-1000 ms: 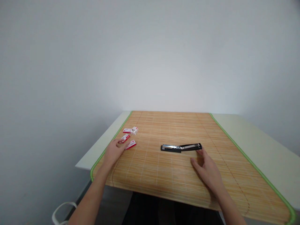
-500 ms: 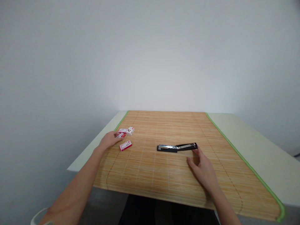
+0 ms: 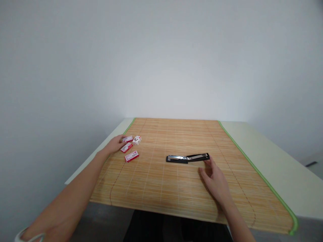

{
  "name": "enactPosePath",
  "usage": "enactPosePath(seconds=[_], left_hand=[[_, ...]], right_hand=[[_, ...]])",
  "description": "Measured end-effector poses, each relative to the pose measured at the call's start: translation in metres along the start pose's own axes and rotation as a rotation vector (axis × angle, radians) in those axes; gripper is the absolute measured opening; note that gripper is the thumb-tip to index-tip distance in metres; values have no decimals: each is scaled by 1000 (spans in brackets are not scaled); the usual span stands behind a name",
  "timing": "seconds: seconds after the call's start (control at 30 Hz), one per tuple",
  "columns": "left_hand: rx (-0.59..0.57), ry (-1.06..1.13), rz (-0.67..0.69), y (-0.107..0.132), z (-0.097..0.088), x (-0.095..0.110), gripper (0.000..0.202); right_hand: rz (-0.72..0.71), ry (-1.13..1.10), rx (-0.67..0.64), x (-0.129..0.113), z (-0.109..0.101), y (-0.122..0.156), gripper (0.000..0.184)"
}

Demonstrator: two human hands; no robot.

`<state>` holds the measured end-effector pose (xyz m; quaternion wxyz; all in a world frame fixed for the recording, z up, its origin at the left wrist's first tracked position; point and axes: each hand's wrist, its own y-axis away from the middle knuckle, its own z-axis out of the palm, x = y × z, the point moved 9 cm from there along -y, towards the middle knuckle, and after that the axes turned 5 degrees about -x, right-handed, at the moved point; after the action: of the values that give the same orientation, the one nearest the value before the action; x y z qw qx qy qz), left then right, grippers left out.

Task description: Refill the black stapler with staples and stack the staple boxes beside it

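Observation:
My left hand (image 3: 115, 144) reaches to the left of the mat, its thumb and fingers closed about the left end of a small red-and-white box (image 3: 128, 138). Just in front of that hand lies a second red-and-white box (image 3: 126, 147), with a third box (image 3: 131, 156) nearer to me. A whiter box with dark printing (image 3: 137, 140) sits to the right of the held one. The black stapler (image 3: 188, 158) lies unfolded, its metal staple channel showing. Against its right end rest the fingertips of my right hand (image 3: 216, 181), thumb spread apart from them.
Under everything lies a bamboo mat (image 3: 174, 188) with green edging, spread on a white table (image 3: 254, 141). A pale wall (image 3: 161, 67) stands behind the table. Something small and dark (image 3: 311, 164) shows at the far right.
My left hand has moved from the middle box to the farther one, letting the middle box lie on the mat. The whole view has shifted slightly; my right hand stays by the stapler.

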<state>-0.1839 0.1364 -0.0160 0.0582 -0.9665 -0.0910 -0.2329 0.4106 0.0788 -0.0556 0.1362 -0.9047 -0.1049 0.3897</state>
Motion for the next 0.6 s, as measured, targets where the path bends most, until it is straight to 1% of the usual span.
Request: enactPosePath(seconds=[0.1, 0.2, 0.27, 0.33, 0.4, 0.47, 0.53, 0.57, 0.6], left_hand=[[20, -4, 27, 8, 2, -6, 62], [65, -8, 35, 16, -2, -8, 62], [110, -8, 40, 23, -7, -4, 61], [162, -6, 51, 35, -11, 8, 60], [199, 13, 93, 53, -8, 32, 57], [192, 70, 197, 77, 5, 68, 52], [115, 136, 351, 105, 28, 115, 46], [47, 148, 429, 119, 43, 138, 44], [9, 157, 472, 131, 55, 156, 43]], right_hand=[[0, -7, -7, 1, 1, -1, 80], [7, -6, -12, 3, 2, -1, 79], [16, -6, -12, 5, 2, 0, 78], [31, -11, -15, 6, 2, 0, 77], [47, -20, -14, 7, 3, 1, 78], [53, -28, -11, 8, 2, 2, 78], [53, -31, -6, 8, 2, 2, 79], [52, -31, -5, 8, 2, 3, 79], [53, -29, -5, 9, 2, 3, 79]])
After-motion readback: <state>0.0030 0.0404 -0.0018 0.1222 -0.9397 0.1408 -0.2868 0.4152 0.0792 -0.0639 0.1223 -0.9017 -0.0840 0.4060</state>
